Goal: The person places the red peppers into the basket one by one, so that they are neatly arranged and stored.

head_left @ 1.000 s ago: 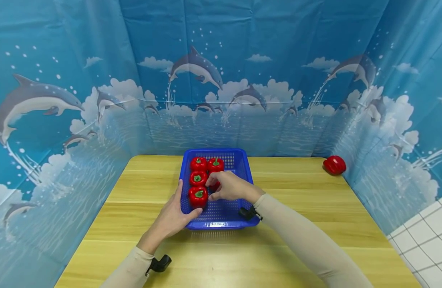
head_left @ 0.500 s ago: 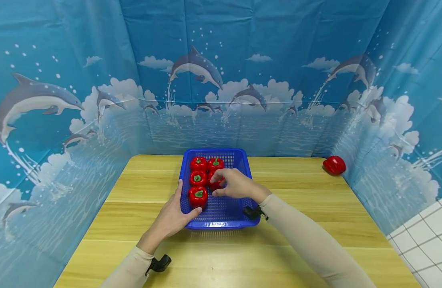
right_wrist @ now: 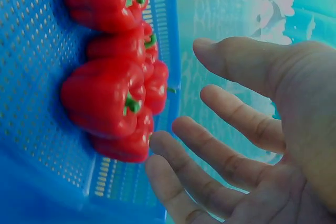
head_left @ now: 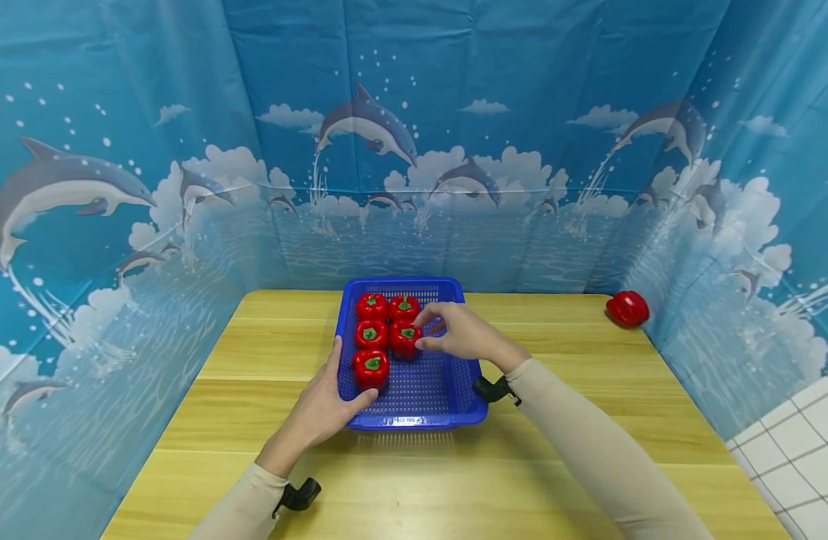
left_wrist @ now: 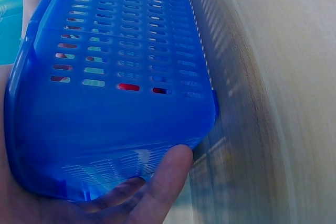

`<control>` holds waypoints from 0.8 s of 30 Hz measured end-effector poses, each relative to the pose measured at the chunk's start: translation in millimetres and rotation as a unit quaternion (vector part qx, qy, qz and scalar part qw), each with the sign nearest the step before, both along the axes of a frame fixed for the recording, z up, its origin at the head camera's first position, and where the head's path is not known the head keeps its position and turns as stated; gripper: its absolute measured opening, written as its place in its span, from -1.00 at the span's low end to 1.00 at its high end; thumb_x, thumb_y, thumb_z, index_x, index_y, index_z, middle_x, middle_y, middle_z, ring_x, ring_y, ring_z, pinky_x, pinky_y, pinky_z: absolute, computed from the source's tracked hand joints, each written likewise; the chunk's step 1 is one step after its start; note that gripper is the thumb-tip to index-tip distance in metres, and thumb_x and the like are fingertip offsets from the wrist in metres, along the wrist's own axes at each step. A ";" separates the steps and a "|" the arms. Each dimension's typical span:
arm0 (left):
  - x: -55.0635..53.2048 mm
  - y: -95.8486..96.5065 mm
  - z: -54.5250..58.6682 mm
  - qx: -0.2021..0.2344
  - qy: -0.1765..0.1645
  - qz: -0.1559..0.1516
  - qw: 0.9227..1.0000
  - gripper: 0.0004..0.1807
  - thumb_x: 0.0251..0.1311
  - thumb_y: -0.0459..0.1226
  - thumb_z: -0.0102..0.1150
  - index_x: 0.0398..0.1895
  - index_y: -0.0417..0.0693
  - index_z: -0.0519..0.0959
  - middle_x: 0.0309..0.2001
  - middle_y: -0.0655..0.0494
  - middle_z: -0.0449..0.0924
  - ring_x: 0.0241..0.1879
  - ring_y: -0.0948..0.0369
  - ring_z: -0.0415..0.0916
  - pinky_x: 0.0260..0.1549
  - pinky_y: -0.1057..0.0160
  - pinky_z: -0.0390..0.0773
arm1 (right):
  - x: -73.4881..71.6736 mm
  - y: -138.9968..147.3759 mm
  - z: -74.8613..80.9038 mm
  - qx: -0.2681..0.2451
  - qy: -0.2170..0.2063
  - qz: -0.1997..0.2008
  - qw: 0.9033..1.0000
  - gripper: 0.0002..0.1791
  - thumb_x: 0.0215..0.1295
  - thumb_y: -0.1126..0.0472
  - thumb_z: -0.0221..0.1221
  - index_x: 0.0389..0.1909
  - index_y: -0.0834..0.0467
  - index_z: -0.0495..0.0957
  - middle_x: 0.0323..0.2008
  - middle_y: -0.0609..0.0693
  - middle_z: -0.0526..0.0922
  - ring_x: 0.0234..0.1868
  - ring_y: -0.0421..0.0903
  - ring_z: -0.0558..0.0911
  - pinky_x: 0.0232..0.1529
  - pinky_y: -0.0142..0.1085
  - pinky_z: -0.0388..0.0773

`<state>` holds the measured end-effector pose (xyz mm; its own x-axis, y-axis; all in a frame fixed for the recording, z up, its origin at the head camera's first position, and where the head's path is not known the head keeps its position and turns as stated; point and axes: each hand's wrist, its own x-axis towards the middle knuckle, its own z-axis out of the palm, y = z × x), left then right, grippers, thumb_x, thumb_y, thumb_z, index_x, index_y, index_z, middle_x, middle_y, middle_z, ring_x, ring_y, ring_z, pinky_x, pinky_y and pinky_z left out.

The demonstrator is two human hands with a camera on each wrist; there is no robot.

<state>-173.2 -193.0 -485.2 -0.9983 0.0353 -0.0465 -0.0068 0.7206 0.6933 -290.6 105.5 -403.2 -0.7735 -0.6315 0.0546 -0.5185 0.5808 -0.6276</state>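
Note:
A blue plastic basket (head_left: 454, 397) with perforated walls stands on the table, holding several red bell peppers with green stems, set in two columns. My left hand (head_left: 329, 405) grips its left rim, thumb over the edge. In the left wrist view the fingers (left_wrist: 167, 182) lie along the basket's outer wall. My right hand (head_left: 464, 330) hovers over the basket's right side, fingers parted and holding nothing. Its fingertips are right beside the nearer bell pepper (head_left: 404, 340) of the right column. In the right wrist view the spread right hand (right_wrist: 247, 145) is apart from that bell pepper (right_wrist: 102, 98).
Another red bell pepper (head_left: 627, 309) lies on the wooden table (head_left: 556, 450) at the far right corner. A blue dolphin-print curtain (head_left: 414, 240) rises right behind the table and along both sides. White tiles (head_left: 802, 442) show at the lower right.
My right hand has let go of the nearer bell pepper in the right column and drawn back up and to the right. The left hand has stayed on the basket rim.

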 end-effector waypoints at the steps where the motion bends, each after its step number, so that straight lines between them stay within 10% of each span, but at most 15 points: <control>1: 0.0 0.2 0.2 0.000 -0.001 0.001 1.000 0.46 0.41 0.36 0.44 1.00 0.11 -0.33 0.92 -0.31 -0.01 0.82 -0.45 0.16 0.61 -0.59 0.39 | -0.9 3.0 0.4 -0.001 -0.001 -0.005 1.000 -0.59 0.63 0.08 0.48 0.32 0.18 0.74 0.33 0.21 0.81 0.35 0.28 0.82 0.36 0.13 0.83; 24: 0.6 1.0 0.5 0.003 0.004 0.004 1.000 0.44 0.42 0.36 0.44 1.00 0.14 -0.33 0.93 -0.29 -0.02 0.82 -0.46 0.14 0.61 -0.60 0.38 | -35.3 109.2 -22.9 -0.064 0.002 -0.102 0.993 -0.44 0.77 -0.05 0.32 0.61 0.07 0.60 0.60 0.20 0.63 0.54 0.34 0.67 0.45 0.28 0.73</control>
<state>-172.6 -192.0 -484.7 -0.9989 0.0275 -0.0377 -0.0066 0.7166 0.6974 -325.9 214.7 -426.1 -0.8838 -0.4500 0.1281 -0.4015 0.5889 -0.7015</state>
